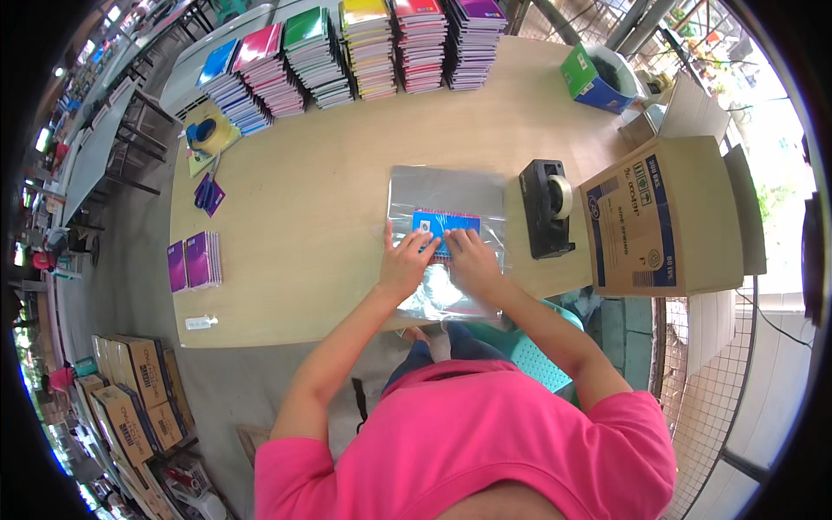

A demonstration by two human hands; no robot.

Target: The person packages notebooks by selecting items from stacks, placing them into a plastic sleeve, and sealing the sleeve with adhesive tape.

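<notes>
A sheet or bag of clear plastic (pixel 412 186) lies on the table in front of me. On it, or inside it, sits a small blue notebook (pixel 462 222) with a purple edge; I cannot tell which. My left hand (pixel 406 264) rests at the notebook's left part with the fingers spread, some on the cover. Beside it, my right hand (pixel 471 260) lies on the right part, fingers stretched over the near edge. The near part of the plastic shines below the hands. A black tape dispenser (pixel 539 212) with a roll of tape stands right of the plastic.
Tall stacks of colored notebooks (pixel 377 52) line the far edge. Purple notebooks (pixel 203 258), scissors (pixel 206 189) and a yellow tape roll (pixel 212 134) sit at left. A cardboard box (pixel 659 221) stands right, a blue-green box (pixel 594 82) far right, a green stool (pixel 537 351) below.
</notes>
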